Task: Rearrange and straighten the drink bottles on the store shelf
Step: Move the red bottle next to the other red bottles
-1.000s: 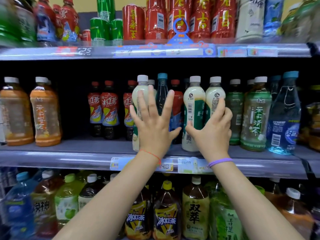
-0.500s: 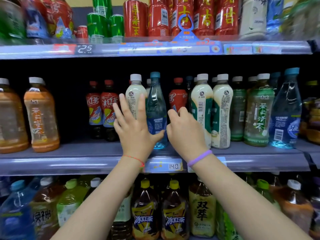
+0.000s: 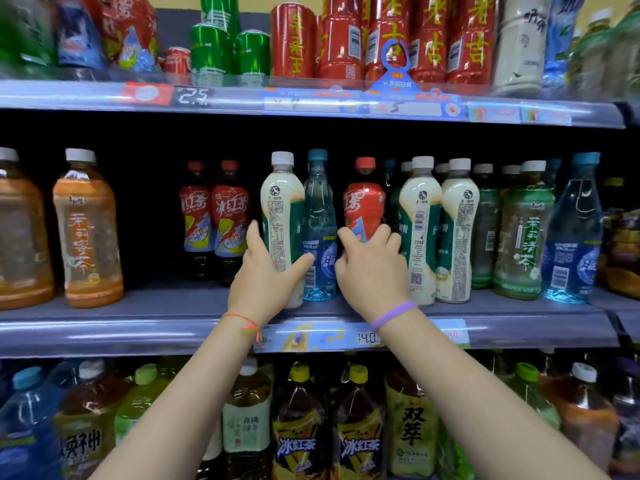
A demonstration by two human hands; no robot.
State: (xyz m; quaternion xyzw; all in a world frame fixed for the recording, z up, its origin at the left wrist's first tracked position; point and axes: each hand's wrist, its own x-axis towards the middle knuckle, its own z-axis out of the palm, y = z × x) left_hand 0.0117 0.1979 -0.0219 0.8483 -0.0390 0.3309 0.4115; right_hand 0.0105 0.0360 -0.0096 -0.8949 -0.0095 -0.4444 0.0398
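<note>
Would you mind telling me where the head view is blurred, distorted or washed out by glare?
Head view: the top shelf's left end is smeared with blur, its bottles unreadable; glare streaks the clear price rail; the wide lens bows the shelf edges toward the corners; the middle is sharp, where the left hand grips the white milk-tea bottle and the right hand the red iced-tea bottle.

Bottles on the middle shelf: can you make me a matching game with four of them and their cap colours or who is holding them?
Things:
1. cream bottle
2. clear blue bottle
3. red-label bottle
4. orange tea bottle

States:
A. untouched, far left, white cap
B. gripped by the right hand
C. blue cap, between the two hands
D. held by the left hand

Pairs: 1-D, 2-C, 3-B, 4-A
</note>
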